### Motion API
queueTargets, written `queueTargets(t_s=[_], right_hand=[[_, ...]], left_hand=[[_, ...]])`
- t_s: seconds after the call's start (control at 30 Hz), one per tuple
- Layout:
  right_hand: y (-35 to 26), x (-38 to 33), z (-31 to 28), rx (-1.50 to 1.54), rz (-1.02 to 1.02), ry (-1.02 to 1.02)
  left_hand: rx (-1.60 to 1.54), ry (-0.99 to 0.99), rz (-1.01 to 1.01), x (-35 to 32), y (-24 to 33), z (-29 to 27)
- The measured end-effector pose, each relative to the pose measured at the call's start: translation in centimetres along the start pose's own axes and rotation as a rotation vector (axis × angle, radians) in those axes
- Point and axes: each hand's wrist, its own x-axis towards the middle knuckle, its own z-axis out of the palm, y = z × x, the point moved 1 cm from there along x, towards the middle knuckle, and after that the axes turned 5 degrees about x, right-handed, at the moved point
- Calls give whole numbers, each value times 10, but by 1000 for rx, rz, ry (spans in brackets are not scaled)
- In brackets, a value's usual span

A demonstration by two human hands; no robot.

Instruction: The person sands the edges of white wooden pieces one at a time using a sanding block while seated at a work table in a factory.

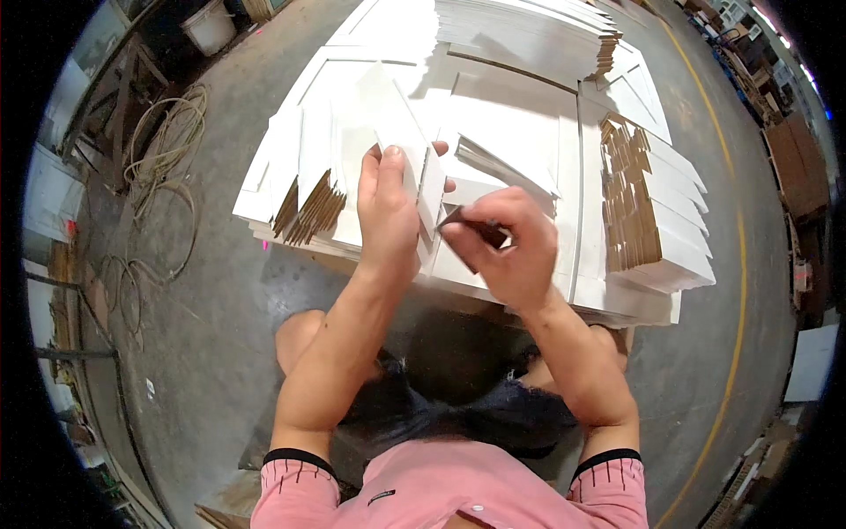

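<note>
My left hand (388, 198) is wrapped round a long, narrow white board (430, 198), thumb on the near side and fingertips showing past its far side. The board is held tilted above the stack. My right hand (515, 242) pinches a folded, dark brown sheet (483, 231) that looks like sandpaper. The sheet's tip meets or comes very close to the board's lower right edge; I cannot tell which. Below both hands lie large white panels (520, 110) with recessed faces. A few loose white strips (502, 163) rest on them just beyond my right hand.
White pieces with brown edges are stacked at the left (308, 207) and right (648, 207) of the panels, and a taller white stack (520, 40) stands at the back. On the concrete floor (220, 291) at left lie a coiled hose (163, 141) and a white bucket (210, 28).
</note>
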Motion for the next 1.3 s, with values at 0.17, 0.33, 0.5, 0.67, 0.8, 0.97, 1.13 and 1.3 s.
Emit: queueTargets(t_s=[0.17,0.33,0.5,0.67,0.8,0.97,1.13,1.3], right_hand=[[28,-3,0,73,166,158],[5,-7,6,2,-129,-110],[21,-5,-2,101,191,65],[12,-9,10,-34,-109,-58],[11,-3,4,-7,3,15],[4,-13,20,-27,-99,-134],[14,-15,3,-109,-152,-130],[0,-10,17,-31,-218,-208]], left_hand=[[10,78,78,0,2,-1],[-51,46,50,0,3,-3],[-72,92,58,-1,10,-8],[-76,58,67,-5,9,0],[-118,131,115,1,12,-12],[-108,85,106,2,6,-13],[-125,155,93,5,17,-19],[-116,117,95,4,14,-10]])
